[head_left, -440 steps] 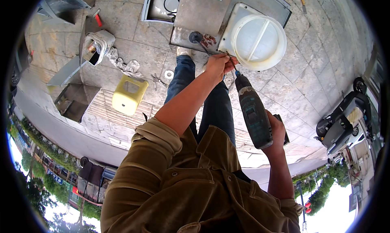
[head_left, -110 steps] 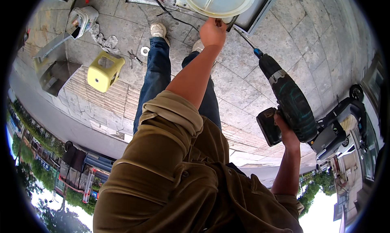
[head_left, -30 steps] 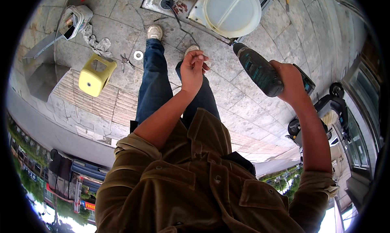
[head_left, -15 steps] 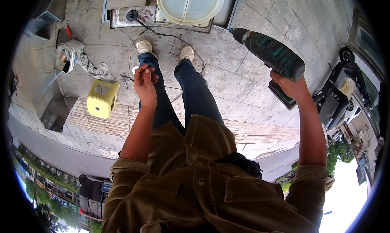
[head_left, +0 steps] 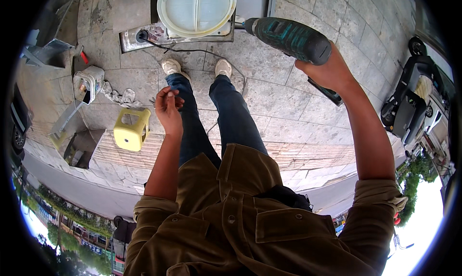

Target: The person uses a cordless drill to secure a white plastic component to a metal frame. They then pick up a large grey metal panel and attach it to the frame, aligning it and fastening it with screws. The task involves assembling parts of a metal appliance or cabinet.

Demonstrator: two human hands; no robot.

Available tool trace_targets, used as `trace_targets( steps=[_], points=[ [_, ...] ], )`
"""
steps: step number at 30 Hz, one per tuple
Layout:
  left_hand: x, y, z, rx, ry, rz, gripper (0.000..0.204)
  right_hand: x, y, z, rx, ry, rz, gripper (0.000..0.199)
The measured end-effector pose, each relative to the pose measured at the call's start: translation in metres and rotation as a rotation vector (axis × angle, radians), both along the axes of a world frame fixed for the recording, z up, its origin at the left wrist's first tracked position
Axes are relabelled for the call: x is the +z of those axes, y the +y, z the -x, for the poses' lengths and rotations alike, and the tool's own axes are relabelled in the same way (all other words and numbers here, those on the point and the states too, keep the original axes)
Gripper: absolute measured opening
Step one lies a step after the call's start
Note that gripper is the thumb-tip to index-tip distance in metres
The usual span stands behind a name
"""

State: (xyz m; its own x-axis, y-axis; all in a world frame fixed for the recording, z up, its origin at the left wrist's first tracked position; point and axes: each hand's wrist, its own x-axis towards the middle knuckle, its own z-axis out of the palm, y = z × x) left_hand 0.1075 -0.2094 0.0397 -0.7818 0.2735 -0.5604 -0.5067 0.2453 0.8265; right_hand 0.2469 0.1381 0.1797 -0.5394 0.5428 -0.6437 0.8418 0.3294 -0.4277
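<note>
My right hand (head_left: 331,70) is wrapped round the grip of a dark green and black cordless drill (head_left: 288,39), held up with its bit pointing left. The drill's tip appears close to the metal edge by a round whitish cover (head_left: 179,8) with a bar across its middle. My left hand (head_left: 169,110) hovers over my left leg, fingers curled and thumb pressed toward them. Whatever sits in that pinch, if anything, is too small to make out. A black cable (head_left: 187,50) runs over the paving from a black round fitting (head_left: 142,35) on the metal frame.
A yellow plastic stool (head_left: 132,128) stands on the left, near a white bucket (head_left: 89,83) and a crumpled rag (head_left: 122,97). Bent sheet-metal pieces (head_left: 60,35) lie at far left, beside a red-handled tool (head_left: 84,57). A scooter (head_left: 414,90) is parked at far right.
The drill and my right hand have moved left and slightly up, toward the round cover. My left hand stays pinched, a little lower. The view has shifted, with the cover now further left.
</note>
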Motion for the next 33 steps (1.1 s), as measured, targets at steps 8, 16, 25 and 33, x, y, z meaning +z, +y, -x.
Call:
trace_targets(
  steps=[8,16,25,33],
  points=[
    [-0.002,0.001,0.002,-0.004,0.003,0.036,0.015,0.008,0.000,0.010,0.013,0.010,-0.047,0.032],
    [0.008,0.013,-0.003,-0.003,-0.039,0.010,0.015,0.011,0.000,0.040,0.520,0.015,-0.204,0.015],
    [0.020,0.029,0.000,-0.020,0.036,-0.098,0.015,0.015,0.000,0.007,0.452,0.109,-0.155,0.028],
    [0.077,0.000,-0.008,-0.166,-0.407,-0.133,0.030,0.019,-0.100,-0.037,0.072,0.300,0.341,0.033]
  ],
)
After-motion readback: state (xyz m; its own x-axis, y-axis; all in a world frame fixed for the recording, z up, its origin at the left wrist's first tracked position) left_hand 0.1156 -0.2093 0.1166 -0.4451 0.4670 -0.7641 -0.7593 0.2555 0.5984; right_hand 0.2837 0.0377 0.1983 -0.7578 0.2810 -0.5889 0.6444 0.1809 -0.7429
